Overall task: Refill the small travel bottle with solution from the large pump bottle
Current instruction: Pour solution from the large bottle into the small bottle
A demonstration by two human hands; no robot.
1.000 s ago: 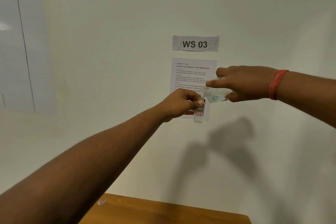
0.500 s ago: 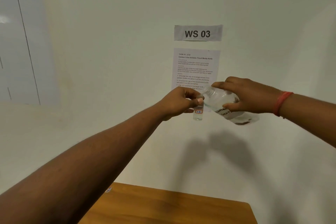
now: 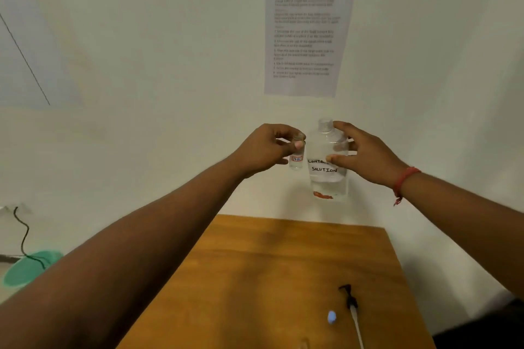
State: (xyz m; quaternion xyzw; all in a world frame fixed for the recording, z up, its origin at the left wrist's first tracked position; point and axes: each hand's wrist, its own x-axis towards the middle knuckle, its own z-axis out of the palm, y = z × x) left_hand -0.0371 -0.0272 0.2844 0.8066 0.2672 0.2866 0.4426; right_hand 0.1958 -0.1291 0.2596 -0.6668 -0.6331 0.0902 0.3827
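Bottles are held up in front of the wall, one in each hand, in the single head view. The left hand pinches the small bottle near its open neck between thumb and curled fingers; the bottle hangs upright below the fingertips, its red-edged label facing the camera. How much liquid it holds is too hard to read. The right hand wraps the large bottle from its far side, thumb across the handwritten "solution" label and fingers behind. That bottle stands upright too, neck open at the top, clear liquid visible in the lower part.

The two bottles are just beside each other, the small one towards the left hand's thumb side and lower at the mouth than the large one's neck. Both long axes run vertical, so nothing can flow as they stand. My judgement: if more filling is wanted, the right hand must tip its neck leftward over the small mouth; if the pour is done, both go down to the table.

Below the right hand, well apart from it, the pump head with its tube lies on the table, a small blue cap just left of it. An instruction sheet hangs above both hands.
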